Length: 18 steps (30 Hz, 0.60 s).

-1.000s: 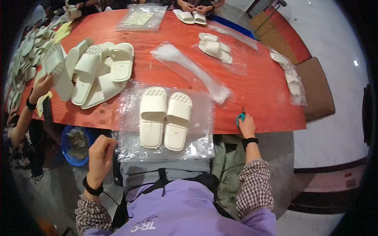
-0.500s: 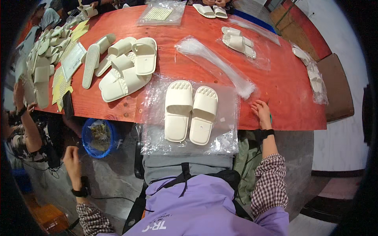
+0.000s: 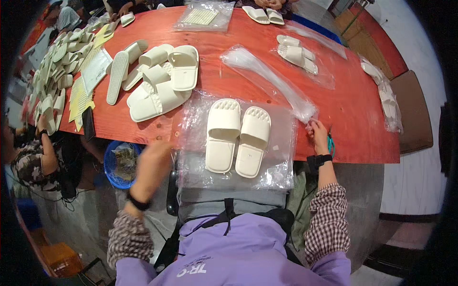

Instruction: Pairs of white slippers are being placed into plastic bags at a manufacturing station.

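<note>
A pair of cream slippers (image 3: 223, 136) lies side by side on clear plastic bags (image 3: 281, 167) at the table's front edge, straight before me. My right hand (image 3: 318, 133) is at the near end of a bundle of thin clear plastic strands (image 3: 272, 81), fingertips pinched together on the strand ends. A teal-green handle, seemingly of scissors (image 3: 331, 142), shows beside that hand. My left hand (image 3: 155, 164), smeared by motion, is over the front edge left of the slippers; its fingers cannot be made out.
Several loose cream slippers (image 3: 157, 102) lie left on the red table (image 3: 238, 43). Beyond them are yellow sheets (image 3: 78, 102) and a slipper heap (image 3: 62, 52). Bagged slippers (image 3: 298, 55) lie to the right. A blue bin (image 3: 112, 178) stands below. Other people work at left and far side.
My left hand has moved up and right, toward the table edge. My right hand's fingers have come onto the strand ends. At far left, another person's hand has shifted among the slippers.
</note>
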### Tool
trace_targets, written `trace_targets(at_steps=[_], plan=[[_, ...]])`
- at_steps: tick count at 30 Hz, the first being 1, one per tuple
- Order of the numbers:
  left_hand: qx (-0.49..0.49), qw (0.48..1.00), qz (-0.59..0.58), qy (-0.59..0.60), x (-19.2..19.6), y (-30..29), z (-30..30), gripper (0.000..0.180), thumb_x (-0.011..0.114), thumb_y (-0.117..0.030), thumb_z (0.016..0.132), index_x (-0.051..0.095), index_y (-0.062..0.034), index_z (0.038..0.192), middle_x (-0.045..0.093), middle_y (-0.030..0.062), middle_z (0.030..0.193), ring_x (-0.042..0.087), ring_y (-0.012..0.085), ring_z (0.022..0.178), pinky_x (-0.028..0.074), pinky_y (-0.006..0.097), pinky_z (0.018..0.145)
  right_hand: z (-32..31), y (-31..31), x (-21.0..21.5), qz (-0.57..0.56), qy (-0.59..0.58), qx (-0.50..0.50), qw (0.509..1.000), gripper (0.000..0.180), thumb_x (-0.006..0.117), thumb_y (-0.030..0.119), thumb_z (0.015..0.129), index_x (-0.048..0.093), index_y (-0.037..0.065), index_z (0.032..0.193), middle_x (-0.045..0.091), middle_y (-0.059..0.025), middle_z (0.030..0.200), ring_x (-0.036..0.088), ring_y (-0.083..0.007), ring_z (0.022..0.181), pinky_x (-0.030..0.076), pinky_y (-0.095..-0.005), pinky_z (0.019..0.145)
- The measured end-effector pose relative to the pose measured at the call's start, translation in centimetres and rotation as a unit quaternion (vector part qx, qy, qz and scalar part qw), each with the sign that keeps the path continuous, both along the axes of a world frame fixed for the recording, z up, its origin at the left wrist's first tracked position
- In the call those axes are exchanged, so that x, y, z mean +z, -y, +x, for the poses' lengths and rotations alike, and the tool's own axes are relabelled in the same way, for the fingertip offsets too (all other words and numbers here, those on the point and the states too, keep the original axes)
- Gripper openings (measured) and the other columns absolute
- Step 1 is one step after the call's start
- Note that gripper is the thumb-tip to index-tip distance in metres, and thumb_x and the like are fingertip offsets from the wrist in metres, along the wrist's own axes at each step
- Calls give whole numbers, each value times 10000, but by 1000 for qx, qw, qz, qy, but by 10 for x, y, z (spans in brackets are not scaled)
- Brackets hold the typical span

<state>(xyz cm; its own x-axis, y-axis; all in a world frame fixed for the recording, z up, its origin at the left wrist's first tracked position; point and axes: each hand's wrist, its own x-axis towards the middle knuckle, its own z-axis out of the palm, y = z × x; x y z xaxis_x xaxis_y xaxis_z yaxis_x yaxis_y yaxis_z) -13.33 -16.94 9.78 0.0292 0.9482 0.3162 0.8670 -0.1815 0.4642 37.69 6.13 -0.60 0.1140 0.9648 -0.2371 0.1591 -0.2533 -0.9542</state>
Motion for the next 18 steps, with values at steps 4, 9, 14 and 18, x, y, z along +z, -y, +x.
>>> trace_targets(at_steps=[4,9,14,18], plan=[[-209,975,31,-72,-40,-62,82,313,589,-62,798,630,-32,1107,621,120,1105,619,276,954,509,376,812,3,-13,-18,76,31,-47,995,214,610,162,926,627,13,1079,673,-57,850,541,-80,610,399,-209,506],[-254,939,14,-231,-63,-85,104,214,559,-113,801,600,-47,1000,548,74,1024,574,215,901,490,343,795,1,-19,-31,109,84,-25,990,144,591,124,918,645,4,977,617,-22,747,508,-75,561,373,-216,487],[-261,951,10,-167,-68,-81,77,175,548,-117,810,563,-62,976,547,80,928,580,254,889,496,355,771,-20,-28,-34,74,105,-21,991,129,619,84,873,651,-6,960,657,-58,794,612,-130,691,469,-278,597],[-244,966,19,-78,-64,-89,90,176,539,-113,823,566,-69,991,556,99,911,583,278,897,498,385,777,26,-41,-48,180,228,-47,956,153,568,67,869,647,-14,971,654,-60,845,613,-169,826,472,-312,662]])
